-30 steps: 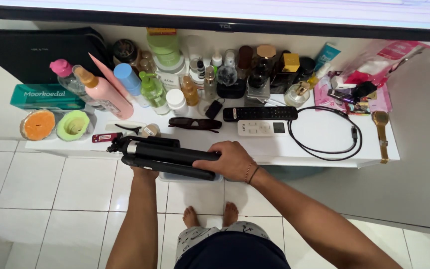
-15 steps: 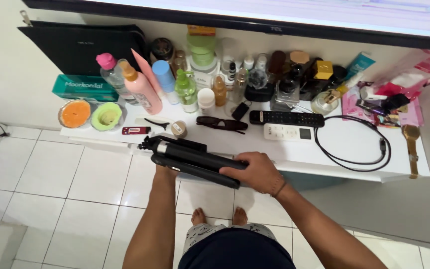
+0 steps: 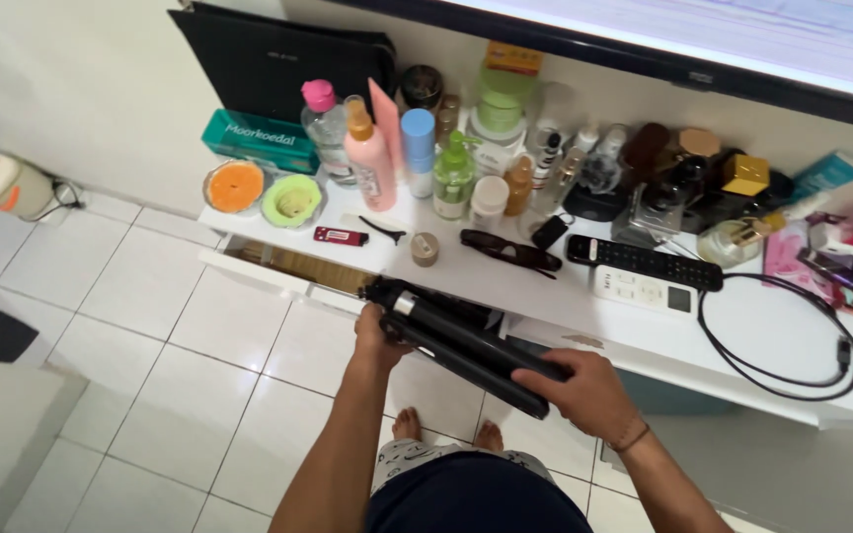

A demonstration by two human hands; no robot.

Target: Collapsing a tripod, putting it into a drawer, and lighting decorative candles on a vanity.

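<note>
Both hands hold a folded black tripod (image 3: 466, 341) level in front of a white shelf (image 3: 762, 336). My left hand (image 3: 377, 336) grips the tripod's head end on the left. My right hand (image 3: 589, 390) is wrapped around the leg end on the right. The tripod hangs just over the front edge of a drawer (image 3: 283, 268) that stands pulled out below the shelf.
The shelf carries several bottles (image 3: 372, 153), two round containers (image 3: 234, 186), sunglasses (image 3: 510, 252), two remotes (image 3: 644, 265), a black cable (image 3: 792, 336) and a black laptop bag (image 3: 278, 59). A white jar (image 3: 2, 186) sits on the tiled floor at left. My bare feet (image 3: 446, 429) show below.
The view has swung left and closer. A drawer under the shelf now shows open. The tripod has stayed in both hands and tilted slightly, its right end lower.
</note>
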